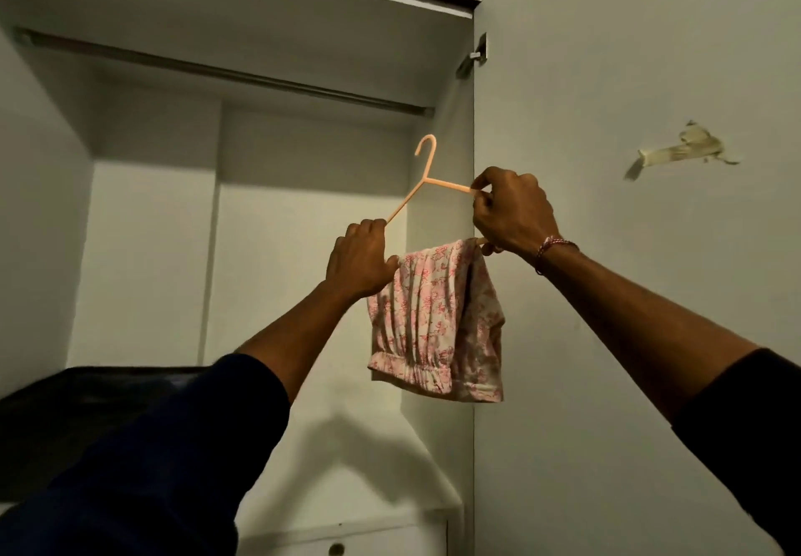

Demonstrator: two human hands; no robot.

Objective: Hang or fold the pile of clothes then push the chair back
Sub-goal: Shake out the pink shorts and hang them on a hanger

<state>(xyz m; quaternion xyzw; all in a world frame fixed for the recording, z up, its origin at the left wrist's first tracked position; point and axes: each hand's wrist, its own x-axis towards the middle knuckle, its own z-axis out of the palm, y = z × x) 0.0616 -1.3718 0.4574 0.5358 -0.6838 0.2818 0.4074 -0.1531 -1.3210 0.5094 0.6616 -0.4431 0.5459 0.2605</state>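
A peach plastic hanger (427, 169) is held up inside an open wardrobe, its hook pointing up and below the metal rail (225, 72). A white garment with a pink floral print (433, 321) is folded over the hanger's lower bar and hangs down. My left hand (362, 258) grips the hanger's left end, next to the cloth. My right hand (511, 210) pinches the right shoulder arm of the hanger, with its lower fingers by the bar's right end. The chair and the pile of clothes are out of view.
The wardrobe door (628, 295) stands open on the right, with a torn scrap of tape (685, 150) stuck on it. A dark box or case (86, 390) sits at the lower left inside. A drawer with a round knob (336, 549) lies below.
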